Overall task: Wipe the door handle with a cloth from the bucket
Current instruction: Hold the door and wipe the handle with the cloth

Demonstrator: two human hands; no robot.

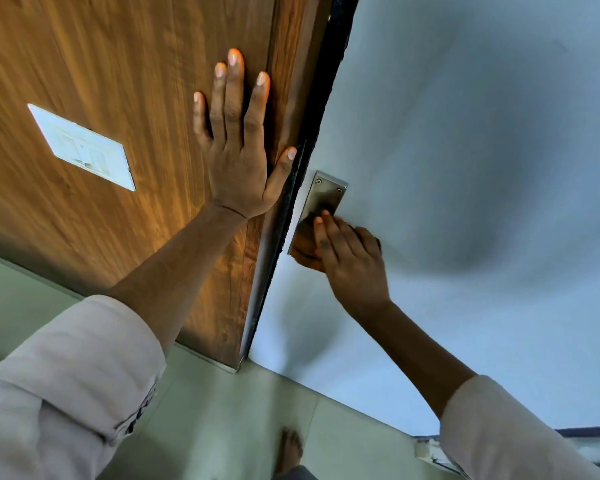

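Your rolled sleeves [66, 382] sit nearest the lens, at seven and four o'clock. Your left hand [238, 147] lies flat and open, fingers spread, on the wood-grain panel [118, 64], thumb toward the dark edge strip [291, 188]. Your right hand [349, 258] is cupped against the pale door [465, 133], just right of centre, pressing an orange-brown cloth [303, 245] over the door handle. The lever itself is hidden under cloth and fingers; only the steel backplate [326, 195] shows, running toward twelve o'clock from your fingertips. A switch plate [82, 147] sits at nine o'clock, well apart. You appear to be mid-wipe. Next, you probably need to work the cloth along the lever and up the plate, while your left hand braces you. No bucket is in view.
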